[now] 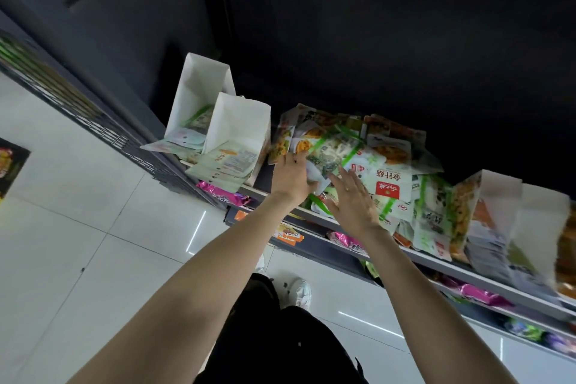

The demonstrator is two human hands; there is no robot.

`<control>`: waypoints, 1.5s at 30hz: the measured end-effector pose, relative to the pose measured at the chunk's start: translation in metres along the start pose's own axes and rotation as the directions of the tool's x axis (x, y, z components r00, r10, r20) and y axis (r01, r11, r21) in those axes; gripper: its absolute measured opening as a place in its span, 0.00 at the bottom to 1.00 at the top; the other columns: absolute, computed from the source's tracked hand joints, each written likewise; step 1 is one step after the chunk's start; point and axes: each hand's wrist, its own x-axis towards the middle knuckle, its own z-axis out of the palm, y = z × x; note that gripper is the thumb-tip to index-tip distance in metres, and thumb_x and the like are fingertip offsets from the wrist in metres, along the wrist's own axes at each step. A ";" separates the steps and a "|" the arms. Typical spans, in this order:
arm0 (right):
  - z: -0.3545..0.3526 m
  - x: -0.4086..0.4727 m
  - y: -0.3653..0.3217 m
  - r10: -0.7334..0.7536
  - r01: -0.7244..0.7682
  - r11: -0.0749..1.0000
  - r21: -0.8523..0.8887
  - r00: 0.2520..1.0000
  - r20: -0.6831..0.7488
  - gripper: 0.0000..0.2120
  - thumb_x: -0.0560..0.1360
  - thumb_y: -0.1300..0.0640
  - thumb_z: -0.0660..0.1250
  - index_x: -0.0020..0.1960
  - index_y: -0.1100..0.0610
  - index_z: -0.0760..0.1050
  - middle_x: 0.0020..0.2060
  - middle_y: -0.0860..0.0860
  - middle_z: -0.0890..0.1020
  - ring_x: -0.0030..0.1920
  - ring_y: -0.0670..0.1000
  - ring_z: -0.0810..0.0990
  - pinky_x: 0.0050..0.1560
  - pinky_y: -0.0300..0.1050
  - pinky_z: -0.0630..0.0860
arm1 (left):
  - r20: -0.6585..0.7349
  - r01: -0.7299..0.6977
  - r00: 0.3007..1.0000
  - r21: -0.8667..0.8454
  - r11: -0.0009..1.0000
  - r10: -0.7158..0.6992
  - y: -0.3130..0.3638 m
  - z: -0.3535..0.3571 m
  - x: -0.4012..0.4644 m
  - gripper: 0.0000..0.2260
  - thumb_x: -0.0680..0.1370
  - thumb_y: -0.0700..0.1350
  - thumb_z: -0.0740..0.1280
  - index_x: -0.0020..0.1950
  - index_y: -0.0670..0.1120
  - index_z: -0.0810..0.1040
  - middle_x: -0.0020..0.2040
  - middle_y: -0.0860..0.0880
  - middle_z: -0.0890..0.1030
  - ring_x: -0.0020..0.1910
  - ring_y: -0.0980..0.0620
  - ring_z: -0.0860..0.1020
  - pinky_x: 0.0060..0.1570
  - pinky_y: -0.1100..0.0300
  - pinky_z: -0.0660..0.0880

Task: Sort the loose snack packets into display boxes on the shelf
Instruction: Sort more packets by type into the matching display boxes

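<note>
A heap of loose snack packets [386,165], green, white and orange, lies on the top shelf [442,262]. My left hand [291,176] grips a green-and-white packet [330,153] at the heap's left edge. Just right of it, my right hand [355,199] hovers over the heap with fingers spread, holding nothing. Two white display boxes stand at the shelf's left end: the far one [199,93] and the near one [240,128], both with pale packets lying inside. More display boxes [495,221] stand blurred at the right.
Lower shelves hold pink packets [223,193] and other snacks [486,296]. White floor tiles [93,227] stretch to the left. My shoes [299,290] and dark trousers are below. A dark wall rises behind the shelf.
</note>
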 end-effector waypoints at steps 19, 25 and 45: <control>-0.073 -0.015 -0.038 0.257 0.136 0.763 0.632 0.833 -0.490 0.06 0.76 0.61 0.67 0.50 0.59 0.82 0.34 0.48 0.83 0.26 0.40 0.76 0.28 0.29 0.69 | -0.021 0.030 0.993 -0.901 0.432 -0.113 0.023 -0.107 -0.074 0.09 0.79 0.45 0.64 0.58 0.48 0.78 0.48 0.55 0.82 0.47 0.56 0.80 0.46 0.65 0.77; -0.106 -0.019 -0.063 0.229 -0.046 0.198 0.979 0.973 -0.001 0.04 0.77 0.60 0.66 0.46 0.54 0.79 0.41 0.52 0.84 0.33 0.52 0.78 0.29 0.38 0.75 | -0.086 -0.012 0.994 -0.685 0.729 -0.064 -0.023 -0.141 -0.100 0.20 0.75 0.53 0.67 0.66 0.53 0.71 0.60 0.60 0.75 0.61 0.59 0.71 0.59 0.65 0.67; -0.101 0.084 -0.233 0.232 0.266 0.146 0.953 0.927 -0.295 0.08 0.81 0.57 0.59 0.50 0.51 0.77 0.44 0.52 0.82 0.46 0.48 0.84 0.44 0.45 0.81 | -0.390 -0.011 0.920 -0.139 0.990 -0.044 -0.198 -0.154 -0.092 0.16 0.70 0.39 0.69 0.57 0.49 0.80 0.50 0.51 0.82 0.51 0.47 0.76 0.52 0.53 0.73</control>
